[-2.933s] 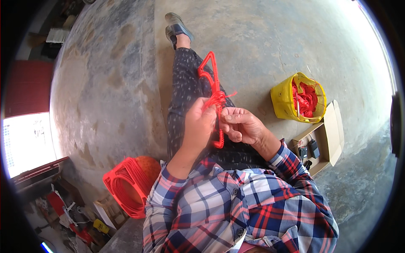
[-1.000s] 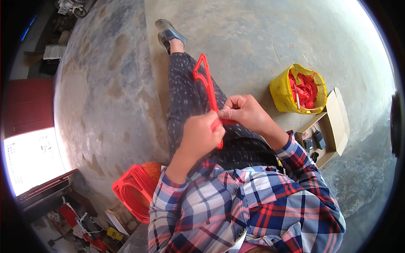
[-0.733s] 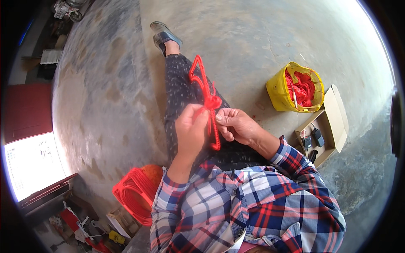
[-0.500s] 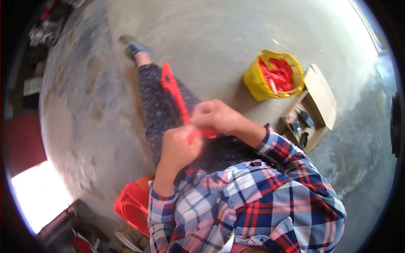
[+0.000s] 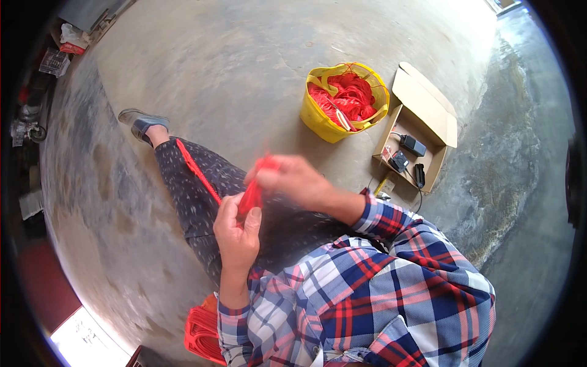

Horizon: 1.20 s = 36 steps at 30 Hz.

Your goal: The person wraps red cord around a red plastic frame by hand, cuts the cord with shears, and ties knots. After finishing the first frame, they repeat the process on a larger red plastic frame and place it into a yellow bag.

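Note:
Over the leg in dark patterned trousers runs a red braided cord, from near the ankle up to my hands. My left hand is closed round it, thumb pointing up. A bunch of loose red strands rises between the two hands. My right hand, blurred by motion, pinches the upper part of these strands just right of the left hand. Its fingertips are smeared, and the strands' upper end is blurred too.
A yellow bag full of tangled red cord stands on the concrete floor ahead. Beside it, an open cardboard box holds black adapters and cables. A red ribbed thing sits by my left elbow. Clutter lines the left edge.
The hands have moved slightly apart, with a bunch of red strands now showing between them. The cord's wider looped stretch on the leg now looks narrow and taut. My view has shifted.

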Tool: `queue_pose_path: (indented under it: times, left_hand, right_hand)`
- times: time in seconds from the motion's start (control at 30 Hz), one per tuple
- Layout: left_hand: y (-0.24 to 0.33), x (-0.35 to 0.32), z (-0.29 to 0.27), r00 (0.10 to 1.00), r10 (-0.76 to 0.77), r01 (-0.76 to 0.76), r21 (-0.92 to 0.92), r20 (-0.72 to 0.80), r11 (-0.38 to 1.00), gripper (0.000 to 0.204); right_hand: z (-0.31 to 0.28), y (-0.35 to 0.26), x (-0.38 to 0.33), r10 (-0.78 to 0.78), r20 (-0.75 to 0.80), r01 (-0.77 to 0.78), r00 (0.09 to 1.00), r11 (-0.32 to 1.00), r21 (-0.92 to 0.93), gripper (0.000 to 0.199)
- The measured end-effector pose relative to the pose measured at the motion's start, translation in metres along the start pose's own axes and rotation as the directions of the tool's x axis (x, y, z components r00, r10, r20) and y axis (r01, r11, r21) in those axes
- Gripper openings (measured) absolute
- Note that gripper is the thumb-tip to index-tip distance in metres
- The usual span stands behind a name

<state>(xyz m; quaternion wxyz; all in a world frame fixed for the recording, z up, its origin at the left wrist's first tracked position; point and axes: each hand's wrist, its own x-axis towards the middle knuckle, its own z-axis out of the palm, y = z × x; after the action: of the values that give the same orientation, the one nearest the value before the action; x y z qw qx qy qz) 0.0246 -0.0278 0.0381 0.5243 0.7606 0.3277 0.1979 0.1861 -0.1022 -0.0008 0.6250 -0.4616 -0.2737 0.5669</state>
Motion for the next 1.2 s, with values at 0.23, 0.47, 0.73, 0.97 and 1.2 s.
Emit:
queue_pose_path:
  times: [0.23, 0.47, 0.73, 0.97, 1.2]
  left_hand:
    - [-0.020, -0.007, -0.025, 0.993, -0.057, 0.052, -0.052, -0.108, 0.997, 0.016]
    - [-0.047, -0.032, -0.042, 0.955, -0.221, 0.202, -0.112, -0.197, 0.973, 0.015]
    - [-0.051, -0.041, -0.045, 0.934, -0.293, 0.260, -0.175, -0.203, 0.950, 0.016]
    - [-0.047, -0.038, -0.038, 0.936, -0.307, 0.283, -0.151, -0.171, 0.947, 0.015]
    - [-0.049, -0.038, -0.039, 0.935, -0.328, 0.302, -0.183, -0.131, 0.935, 0.015]
  right_hand:
    - [-0.132, -0.040, -0.003, -0.153, -0.636, 0.139, 0.756, 0.988, -0.072, 0.018]
    - [-0.245, -0.035, 0.001, -0.144, -0.693, 0.087, 0.706, 0.989, -0.117, 0.018]
    - [-0.309, 0.025, -0.003, -0.136, -0.791, -0.794, 0.597, 0.041, -0.606, 0.030]
    - [-0.304, 0.024, 0.008, -0.101, -0.879, -0.877, 0.467, 0.076, -0.475, 0.030]
    - [-0.301, -0.014, -0.019, -0.051, -0.808, 0.012, 0.586, 0.998, -0.053, 0.038]
